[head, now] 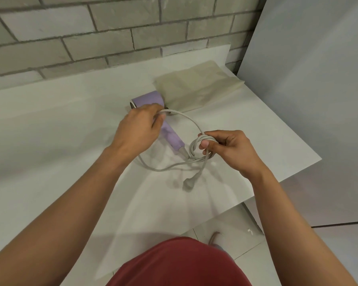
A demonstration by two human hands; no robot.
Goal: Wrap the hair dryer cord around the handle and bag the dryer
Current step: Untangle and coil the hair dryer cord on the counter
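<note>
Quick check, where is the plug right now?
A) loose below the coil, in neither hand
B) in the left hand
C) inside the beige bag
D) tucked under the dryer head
A: the plug trails free below the coiled cord gripped by the right hand, while the left hand pinches the cord at the dryer.

A bathroom-like room is suggested — grey brick-pattern wall tiles point(103, 32) are seen. A white counter point(50, 124) and tiled floor point(246, 244) are shown.
</note>
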